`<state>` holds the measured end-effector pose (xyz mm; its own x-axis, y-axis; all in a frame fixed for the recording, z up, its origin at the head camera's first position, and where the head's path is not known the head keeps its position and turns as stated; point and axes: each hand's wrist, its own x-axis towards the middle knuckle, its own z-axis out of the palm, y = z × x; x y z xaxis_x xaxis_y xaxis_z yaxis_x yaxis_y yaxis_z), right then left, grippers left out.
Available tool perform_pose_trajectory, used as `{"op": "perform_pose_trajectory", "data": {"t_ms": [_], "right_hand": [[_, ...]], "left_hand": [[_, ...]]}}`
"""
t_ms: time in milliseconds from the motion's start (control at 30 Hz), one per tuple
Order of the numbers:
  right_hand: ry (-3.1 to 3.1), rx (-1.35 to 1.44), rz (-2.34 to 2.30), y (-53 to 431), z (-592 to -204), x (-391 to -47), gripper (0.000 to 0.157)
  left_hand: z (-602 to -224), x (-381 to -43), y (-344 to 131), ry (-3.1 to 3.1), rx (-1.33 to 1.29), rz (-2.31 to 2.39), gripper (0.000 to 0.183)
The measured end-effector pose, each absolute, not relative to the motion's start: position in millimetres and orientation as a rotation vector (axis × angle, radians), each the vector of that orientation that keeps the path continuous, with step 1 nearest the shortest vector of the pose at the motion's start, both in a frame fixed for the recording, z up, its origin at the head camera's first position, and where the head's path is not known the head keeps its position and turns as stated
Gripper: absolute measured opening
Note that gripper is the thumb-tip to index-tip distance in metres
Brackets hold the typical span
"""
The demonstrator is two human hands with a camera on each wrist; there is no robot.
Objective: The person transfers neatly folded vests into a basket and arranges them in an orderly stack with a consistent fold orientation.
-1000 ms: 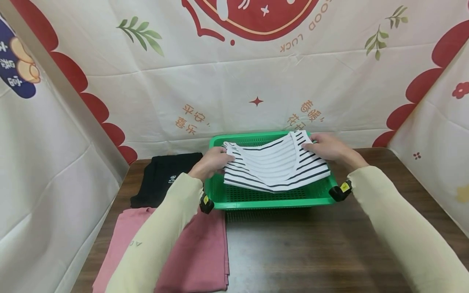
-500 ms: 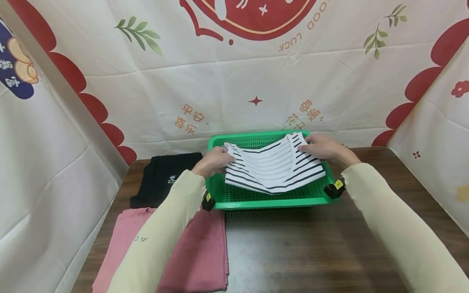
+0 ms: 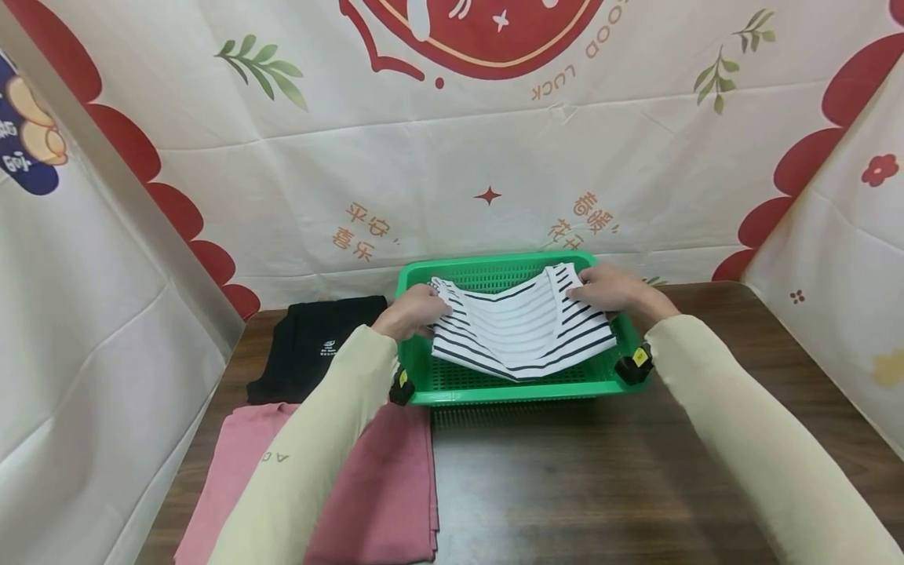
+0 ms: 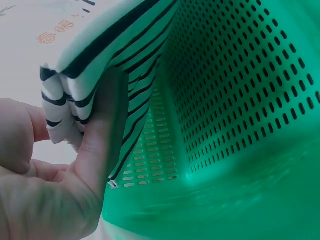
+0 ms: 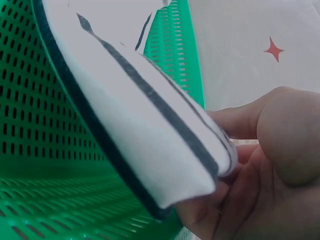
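A white shirt with dark stripes [image 3: 523,329], folded, hangs between my two hands over the green plastic basket [image 3: 508,394]. At its left end my left hand [image 3: 417,308] pinches the layered edge; the left wrist view shows the thumb on one side of the folded shirt [image 4: 90,60]. My right hand [image 3: 617,292] grips the right end, its fingers under the fold in the right wrist view, where the striped cloth [image 5: 135,100] slants past the perforated basket wall [image 5: 45,95]. The shirt's middle sags between the hands, and its front edge hangs inside the basket's outline in the head view.
A folded black garment [image 3: 304,345] with a small white print lies left of the basket. In front of it is a folded pink garment [image 3: 381,494], partly under the left sleeve. The brown wooden table [image 3: 600,486] meets a printed white cloth backdrop [image 3: 452,173] behind.
My right hand has moved left and slightly down, bringing the two ends of the striped shirt closer together. The shirt sags a little lower. My left hand keeps nearly the same place.
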<state>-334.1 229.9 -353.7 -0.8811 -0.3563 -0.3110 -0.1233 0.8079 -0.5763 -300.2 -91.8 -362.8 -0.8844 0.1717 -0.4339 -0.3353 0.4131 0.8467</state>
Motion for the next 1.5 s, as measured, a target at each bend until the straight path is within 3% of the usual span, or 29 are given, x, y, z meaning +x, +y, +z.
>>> {"op": "perform_pose_trajectory", "data": {"t_ms": [1200,1500], "right_hand": [[2.394,-0.252,-0.829,215,-364,-333,0.033],[2.4,-0.231,-0.833,214,-365,-334,0.033]], "left_hand": [[-370,-299,-97,2.183,-0.152,1.257,0.025],[-370,-297,-98,2.255,-0.035,1.17,0.029]]}}
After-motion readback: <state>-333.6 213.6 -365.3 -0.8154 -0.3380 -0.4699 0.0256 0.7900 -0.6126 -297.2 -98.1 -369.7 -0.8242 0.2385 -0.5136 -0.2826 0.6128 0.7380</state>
